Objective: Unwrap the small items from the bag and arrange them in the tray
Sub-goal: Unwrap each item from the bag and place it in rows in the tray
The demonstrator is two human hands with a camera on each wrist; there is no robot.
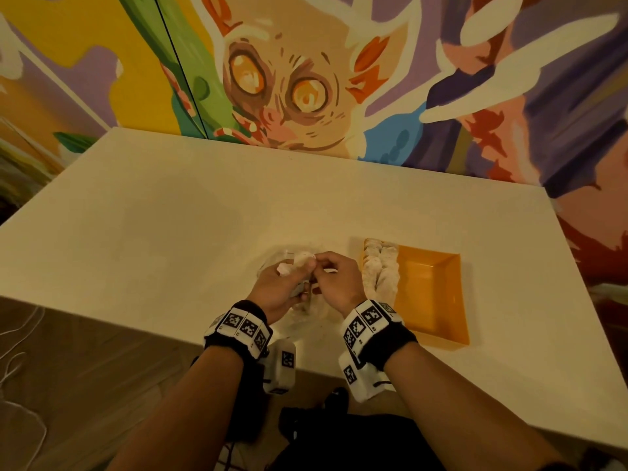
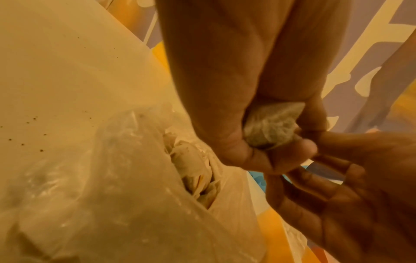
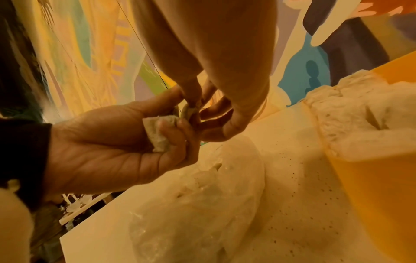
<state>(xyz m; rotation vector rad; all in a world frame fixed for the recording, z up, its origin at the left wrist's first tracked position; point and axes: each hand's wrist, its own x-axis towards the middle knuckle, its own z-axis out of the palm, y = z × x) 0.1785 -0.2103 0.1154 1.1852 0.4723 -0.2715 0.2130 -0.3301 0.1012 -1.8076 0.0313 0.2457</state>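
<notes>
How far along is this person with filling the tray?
Partly done: pale unwrapped items fill the left side of the orange tray. In hand: the left hand grips a wrapped item while the right hand picks at it. Left: more in the bag.

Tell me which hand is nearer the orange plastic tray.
Right. The right hand is just left of the orange plastic tray, close to its filled end; the left hand lies farther left, beyond the right hand.
</notes>
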